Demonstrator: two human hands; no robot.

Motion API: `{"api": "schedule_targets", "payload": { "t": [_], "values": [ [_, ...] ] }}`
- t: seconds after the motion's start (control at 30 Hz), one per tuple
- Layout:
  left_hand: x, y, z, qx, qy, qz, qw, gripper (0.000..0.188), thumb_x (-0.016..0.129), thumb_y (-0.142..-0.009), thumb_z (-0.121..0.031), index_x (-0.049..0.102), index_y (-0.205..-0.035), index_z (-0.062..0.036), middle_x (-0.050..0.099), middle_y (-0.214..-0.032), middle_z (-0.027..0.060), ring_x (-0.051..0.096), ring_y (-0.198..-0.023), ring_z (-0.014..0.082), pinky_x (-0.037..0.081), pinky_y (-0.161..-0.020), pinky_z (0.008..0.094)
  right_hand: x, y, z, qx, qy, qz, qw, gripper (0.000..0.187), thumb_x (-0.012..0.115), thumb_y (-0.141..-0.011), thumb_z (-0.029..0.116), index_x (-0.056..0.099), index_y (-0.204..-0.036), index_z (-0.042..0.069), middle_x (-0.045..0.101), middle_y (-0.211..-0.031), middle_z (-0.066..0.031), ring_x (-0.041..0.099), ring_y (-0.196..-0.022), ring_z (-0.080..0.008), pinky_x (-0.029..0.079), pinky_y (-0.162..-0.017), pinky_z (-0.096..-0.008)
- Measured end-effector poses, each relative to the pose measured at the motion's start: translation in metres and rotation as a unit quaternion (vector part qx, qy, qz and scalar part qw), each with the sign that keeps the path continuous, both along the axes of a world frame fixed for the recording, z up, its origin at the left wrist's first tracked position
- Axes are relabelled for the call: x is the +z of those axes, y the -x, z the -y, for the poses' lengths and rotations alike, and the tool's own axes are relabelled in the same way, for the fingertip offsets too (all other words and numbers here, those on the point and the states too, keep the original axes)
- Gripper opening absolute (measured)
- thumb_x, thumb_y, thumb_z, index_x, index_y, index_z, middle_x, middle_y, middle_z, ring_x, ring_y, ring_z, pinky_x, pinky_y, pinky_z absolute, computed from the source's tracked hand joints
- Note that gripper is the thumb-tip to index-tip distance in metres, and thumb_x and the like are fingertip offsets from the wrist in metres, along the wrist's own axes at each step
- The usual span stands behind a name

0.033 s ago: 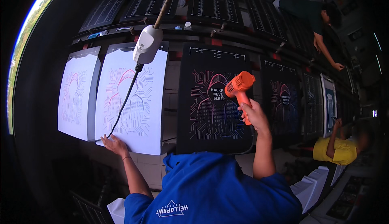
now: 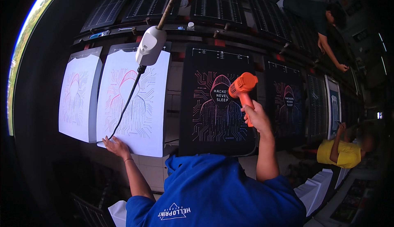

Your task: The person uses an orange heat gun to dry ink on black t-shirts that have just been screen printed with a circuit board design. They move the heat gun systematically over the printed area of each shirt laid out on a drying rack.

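My right hand grips the handle of an orange hand-held dryer. Its round head sits over the chest print of a black T-shirt laid flat on a board, hiding the print's right edge. At the lower left edge of a white T-shirt, my left hand pinches a black power cord between its fingers. That cord runs up across the white shirt to a white hanging socket. Both shirts carry a hooded-figure print with circuit lines.
Another white T-shirt lies at left, and another printed black shirt at right. Dark printing boards line the far side. A small white jar stands on the rail. Co-workers in yellow and dark green are at right.
The hanging socket has swung slightly to the right. The dryer has barely shifted, showing a little more lettering on the print. The yellow-clad co-worker's hand has moved slightly.
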State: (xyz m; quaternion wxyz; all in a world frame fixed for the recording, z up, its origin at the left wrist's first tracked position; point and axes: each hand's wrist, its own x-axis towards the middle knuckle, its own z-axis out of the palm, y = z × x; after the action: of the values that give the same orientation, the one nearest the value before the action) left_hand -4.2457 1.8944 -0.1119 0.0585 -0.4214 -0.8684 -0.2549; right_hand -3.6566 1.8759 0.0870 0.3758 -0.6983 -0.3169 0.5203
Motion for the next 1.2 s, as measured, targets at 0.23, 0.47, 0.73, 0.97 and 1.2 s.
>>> {"api": "schedule_targets", "payload": {
  "t": [0.23, 0.47, 0.73, 0.97, 1.2],
  "values": [
    [-0.006, 0.005, 0.001, -0.004, -0.01, -0.015, 1.0, 0.053, 0.04, -0.103, -0.035, 0.043, -0.141, 0.0019, 0.03, -0.155, 0.019, 0.026, -0.144, 0.0347, 0.015, -0.118, 0.0488, -0.006, 0.005, -0.005, 0.009, -0.008, -0.014, 1.0, 0.029, 0.056, -0.093, 0.02, 0.057, -0.112, -0.001, 0.06, -0.087, -0.0046, 0.054, -0.06, -0.0079, 0.049, -0.051, -0.023],
    [-0.007, 0.007, 0.001, 0.0, -0.009, -0.017, 1.0, 0.051, 0.042, -0.103, -0.035, 0.045, -0.139, 0.0013, 0.031, -0.155, 0.0182, 0.027, -0.144, 0.0329, 0.016, -0.118, 0.0481, -0.001, 0.015, -0.012, 0.034, -0.002, 0.004, 0.999, 0.029, 0.057, -0.094, 0.021, 0.057, -0.113, -0.001, 0.062, -0.088, -0.0051, 0.055, -0.061, -0.0075, 0.049, -0.05, -0.0226],
    [0.0, 0.0, -0.001, 0.011, 0.0, -0.003, 1.0, 0.052, 0.041, -0.102, -0.034, 0.045, -0.139, 0.0017, 0.031, -0.155, 0.0176, 0.026, -0.145, 0.032, 0.015, -0.118, 0.0471, 0.001, 0.018, -0.015, 0.043, -0.003, -0.015, 0.999, 0.028, 0.057, -0.095, 0.021, 0.056, -0.113, -0.001, 0.062, -0.09, -0.0045, 0.054, -0.061, -0.0063, 0.049, -0.051, -0.0212],
    [-0.002, 0.002, 0.0, 0.001, -0.01, -0.014, 1.0, 0.051, 0.041, -0.103, -0.035, 0.044, -0.139, -0.0001, 0.032, -0.155, 0.0173, 0.027, -0.144, 0.0337, 0.016, -0.117, 0.0483, -0.006, 0.021, -0.019, 0.059, -0.008, -0.017, 0.998, 0.028, 0.057, -0.095, 0.021, 0.056, -0.112, -0.001, 0.061, -0.09, -0.0044, 0.054, -0.062, -0.0063, 0.048, -0.05, -0.0213],
    [-0.006, 0.006, 0.0, -0.001, -0.021, -0.021, 1.0, 0.051, 0.041, -0.103, -0.037, 0.046, -0.138, -0.0011, 0.033, -0.155, 0.0168, 0.027, -0.143, 0.0344, 0.017, -0.117, 0.0484, -0.007, 0.025, -0.024, 0.069, -0.013, -0.003, 0.998, 0.029, 0.057, -0.095, 0.021, 0.057, -0.114, -0.001, 0.062, -0.09, -0.0041, 0.054, -0.061, -0.0061, 0.048, -0.05, -0.0208]
  ]
}}
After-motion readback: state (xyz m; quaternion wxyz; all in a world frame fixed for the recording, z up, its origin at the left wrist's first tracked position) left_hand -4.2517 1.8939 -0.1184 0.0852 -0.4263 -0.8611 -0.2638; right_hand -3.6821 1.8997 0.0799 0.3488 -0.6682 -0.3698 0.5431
